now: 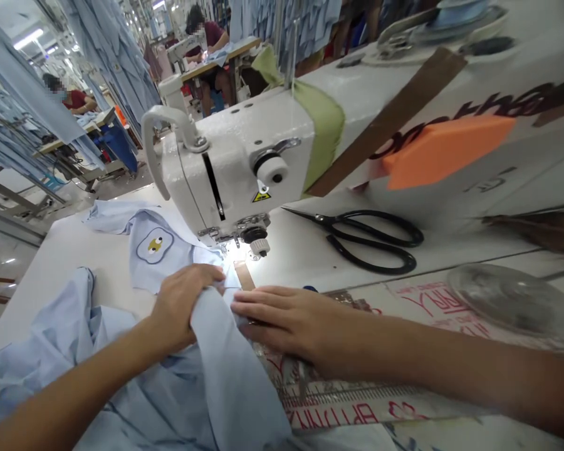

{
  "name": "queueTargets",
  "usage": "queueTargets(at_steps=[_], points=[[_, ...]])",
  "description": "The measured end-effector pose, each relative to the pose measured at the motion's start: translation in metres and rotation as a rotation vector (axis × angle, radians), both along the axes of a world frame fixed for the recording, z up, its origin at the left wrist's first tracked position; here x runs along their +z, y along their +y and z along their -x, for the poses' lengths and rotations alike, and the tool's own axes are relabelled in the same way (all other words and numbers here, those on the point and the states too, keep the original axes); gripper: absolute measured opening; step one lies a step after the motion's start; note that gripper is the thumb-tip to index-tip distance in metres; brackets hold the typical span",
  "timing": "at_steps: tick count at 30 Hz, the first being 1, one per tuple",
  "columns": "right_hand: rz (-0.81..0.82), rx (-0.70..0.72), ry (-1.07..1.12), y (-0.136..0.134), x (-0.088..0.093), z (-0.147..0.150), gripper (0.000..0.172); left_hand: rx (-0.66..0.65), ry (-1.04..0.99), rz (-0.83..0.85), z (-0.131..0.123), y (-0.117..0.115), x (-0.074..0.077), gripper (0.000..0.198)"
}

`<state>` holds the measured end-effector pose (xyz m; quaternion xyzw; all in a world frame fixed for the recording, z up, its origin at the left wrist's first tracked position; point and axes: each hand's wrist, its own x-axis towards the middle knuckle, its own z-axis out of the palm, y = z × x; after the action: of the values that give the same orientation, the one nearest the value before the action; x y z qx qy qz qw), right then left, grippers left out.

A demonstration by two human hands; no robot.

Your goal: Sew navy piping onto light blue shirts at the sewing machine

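A light blue garment (244, 369) runs across the sewing machine's bed, with part of it at the lit needle area. My left hand (183, 304) is closed on the cloth, just left of the needle. My right hand (291, 322) lies with its fingers stretched out along the cloth's right edge, the fingertips touching it. The white sewing machine (225, 175) stands right above both hands. Its presser foot is partly lost in the glare. Beyond my left hand lies a garment panel with an embroidered yellow patch (154, 246).
Black thread scissors (376, 235) lie behind my right hand. A clear ruler (338, 410) and a round transparent disc (512, 299) are on the table. An orange piece (451, 153) sticks to the machine arm. Two people work at other machines, among hanging blue garments (108, 56).
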<state>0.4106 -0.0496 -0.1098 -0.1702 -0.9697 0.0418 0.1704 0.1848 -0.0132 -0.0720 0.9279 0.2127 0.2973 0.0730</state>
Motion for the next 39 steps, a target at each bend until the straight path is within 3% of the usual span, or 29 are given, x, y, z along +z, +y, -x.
queueTargets(at_steps=[4, 7, 10, 14, 18, 23, 28, 34, 39], points=[[0.013, 0.002, 0.017, -0.013, 0.001, -0.002, 0.034, -0.085, 0.233, -0.171, -0.006, -0.015, -0.011, 0.013], [-0.036, -0.025, 0.135, -0.008, 0.004, -0.003, 0.032, -0.068, 0.35, -0.324, -0.001, -0.022, -0.01, 0.01], [-0.089, -0.094, 0.243, 0.007, 0.005, -0.001, 0.032, -0.085, 0.302, -0.407, 0.003, -0.023, -0.004, 0.01], [-0.08, -0.033, 0.228, 0.027, 0.0, 0.003, 0.032, -0.067, 0.159, -0.411, -0.004, -0.019, -0.001, 0.011], [-0.055, -0.072, 0.196, 0.032, -0.009, 0.005, 0.034, -0.15, 0.236, -0.455, -0.014, -0.012, -0.005, 0.012], [-0.099, -0.036, 0.201, 0.031, -0.01, 0.003, 0.034, -0.16, 0.415, -0.366, -0.008, -0.001, -0.006, 0.02], [-0.097, -0.058, 0.194, 0.03, -0.01, 0.001, 0.034, 0.079, 0.519, -0.31, -0.006, 0.0, -0.003, 0.016], [-0.061, -0.037, 0.232, 0.028, -0.011, -0.004, 0.031, -0.096, 0.388, -0.237, -0.011, -0.018, -0.013, 0.02], [-0.072, -0.05, 0.252, 0.027, -0.012, -0.006, 0.026, 0.09, 0.285, -0.03, -0.002, -0.015, -0.026, 0.015]])
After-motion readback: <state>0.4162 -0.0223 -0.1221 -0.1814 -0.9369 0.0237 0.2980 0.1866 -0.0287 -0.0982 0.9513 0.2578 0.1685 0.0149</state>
